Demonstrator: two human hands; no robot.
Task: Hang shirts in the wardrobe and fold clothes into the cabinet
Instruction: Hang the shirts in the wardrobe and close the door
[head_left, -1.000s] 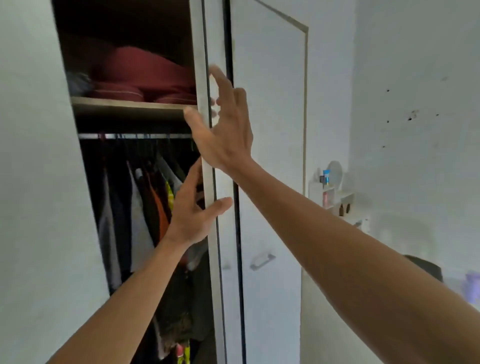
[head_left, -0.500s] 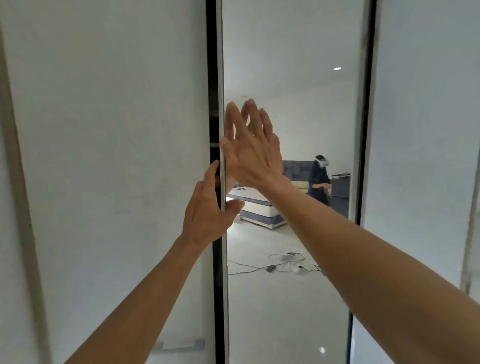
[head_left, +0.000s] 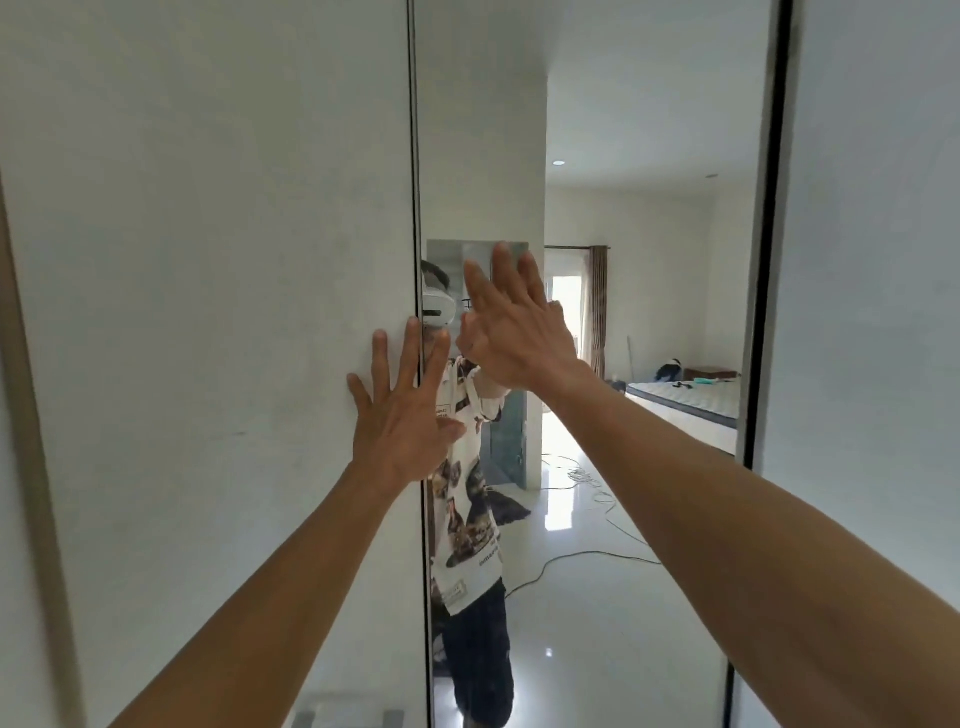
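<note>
Two flat hands on the wardrobe doors, holding nothing.
Press your left hand (head_left: 402, 415) on the plain white door (head_left: 208, 312) and right hand (head_left: 511, 332) on the mirrored door (head_left: 623, 156) evenly, fingers clear of the seam.

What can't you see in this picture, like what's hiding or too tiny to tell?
- Inside the wardrobe: hidden in the head view by the white door and the mirror door.
- Left hand and right hand: only their backs show, so the palms' contact with the doors is hidden.
- The handle: cut off by the bottom edge.
- Things on the mattress in the reflection: too small to name.
</note>
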